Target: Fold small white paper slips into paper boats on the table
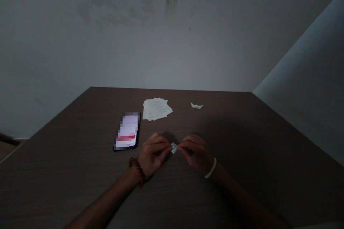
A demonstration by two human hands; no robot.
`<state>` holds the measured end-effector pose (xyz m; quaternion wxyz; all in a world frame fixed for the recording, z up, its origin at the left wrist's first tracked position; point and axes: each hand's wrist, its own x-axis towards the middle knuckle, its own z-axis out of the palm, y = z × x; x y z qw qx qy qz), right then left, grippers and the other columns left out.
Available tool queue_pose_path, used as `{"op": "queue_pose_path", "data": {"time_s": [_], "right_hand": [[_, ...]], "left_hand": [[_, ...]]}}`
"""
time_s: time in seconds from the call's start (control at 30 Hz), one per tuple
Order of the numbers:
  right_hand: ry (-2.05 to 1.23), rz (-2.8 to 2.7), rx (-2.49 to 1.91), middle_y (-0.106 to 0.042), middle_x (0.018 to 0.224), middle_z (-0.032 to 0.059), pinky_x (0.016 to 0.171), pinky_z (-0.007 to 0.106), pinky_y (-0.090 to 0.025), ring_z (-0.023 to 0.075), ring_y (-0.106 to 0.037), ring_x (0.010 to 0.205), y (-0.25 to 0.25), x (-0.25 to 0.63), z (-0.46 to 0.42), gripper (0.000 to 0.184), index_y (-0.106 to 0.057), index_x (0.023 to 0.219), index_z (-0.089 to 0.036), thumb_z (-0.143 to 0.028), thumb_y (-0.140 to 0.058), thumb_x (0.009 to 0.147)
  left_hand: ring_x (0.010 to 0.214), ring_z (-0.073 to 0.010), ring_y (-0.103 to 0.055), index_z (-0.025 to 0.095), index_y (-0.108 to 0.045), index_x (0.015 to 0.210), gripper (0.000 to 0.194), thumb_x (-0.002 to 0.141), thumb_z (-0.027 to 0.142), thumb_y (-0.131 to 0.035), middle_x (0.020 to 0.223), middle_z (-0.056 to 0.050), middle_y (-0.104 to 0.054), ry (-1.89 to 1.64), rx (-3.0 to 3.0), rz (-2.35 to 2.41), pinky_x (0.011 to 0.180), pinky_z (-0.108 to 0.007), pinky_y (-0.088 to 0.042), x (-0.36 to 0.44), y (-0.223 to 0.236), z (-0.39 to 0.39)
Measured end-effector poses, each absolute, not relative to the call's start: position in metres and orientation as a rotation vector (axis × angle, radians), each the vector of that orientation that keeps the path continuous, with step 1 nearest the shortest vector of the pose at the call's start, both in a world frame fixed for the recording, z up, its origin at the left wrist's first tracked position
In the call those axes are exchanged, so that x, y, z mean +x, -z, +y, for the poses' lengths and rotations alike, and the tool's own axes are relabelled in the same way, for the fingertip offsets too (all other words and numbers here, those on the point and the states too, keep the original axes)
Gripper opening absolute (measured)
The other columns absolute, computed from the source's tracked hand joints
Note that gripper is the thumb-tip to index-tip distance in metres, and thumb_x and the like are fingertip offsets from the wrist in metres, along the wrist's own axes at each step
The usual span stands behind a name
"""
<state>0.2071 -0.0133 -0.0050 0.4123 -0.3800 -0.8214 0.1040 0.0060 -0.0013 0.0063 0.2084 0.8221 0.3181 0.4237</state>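
Note:
A small folded piece of white paper (174,148) is pinched between my two hands, just over the table. My left hand (154,153), with a brown bead bracelet at the wrist, grips its left side between thumb and fingers. On the opposite side my right hand (196,154), wearing a pale bracelet, pinches the other edge. The fingertips cover part of the paper, so its exact folded shape is hard to make out. Farther back on the right sits a small white paper boat (197,106).
A loose stack of printed paper sheets (156,109) lies beyond my left hand. To its left front is a phone (127,131) with its screen lit. The dark wooden table (80,171) meets a stained wall (172,53) at its far edge.

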Motion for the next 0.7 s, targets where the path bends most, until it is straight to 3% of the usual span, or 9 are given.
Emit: {"op": "queue_pose_path", "data": {"time_s": [0.23, 0.7], "right_hand": [[-0.169, -2.127, -0.932, -0.061, 0.076, 0.0030, 0.070, 0.029, -0.042, 0.0152, -0.054, 0.072, 0.0061, 0.2052, -0.0138, 0.010, -0.059, 0.080, -0.020, -0.018, -0.053, 0.088], [-0.172, -2.091, -0.935, -0.061, 0.078, 0.0030, 0.070, 0.028, -0.044, 0.0148, -0.056, 0.073, 0.0056, 0.2097, -0.0120, 0.009, -0.060, 0.083, -0.021, -0.015, -0.054, 0.087]], "left_hand": [[0.077, -0.0172, -0.055, 0.018, -0.070, 0.089, 0.011, 0.085, 0.020, -0.059, 0.083, -0.006, -0.065, -1.207, 2.322, 0.852, 0.069, -0.032, -0.046, 0.0071, -0.0040, -0.0017], [0.081, -0.0184, -0.056, 0.018, -0.065, 0.082, 0.012, 0.085, 0.020, -0.054, 0.086, -0.005, -0.065, -1.109, 2.270, 0.979, 0.076, -0.034, -0.045, 0.0050, -0.0087, -0.0002]]}}
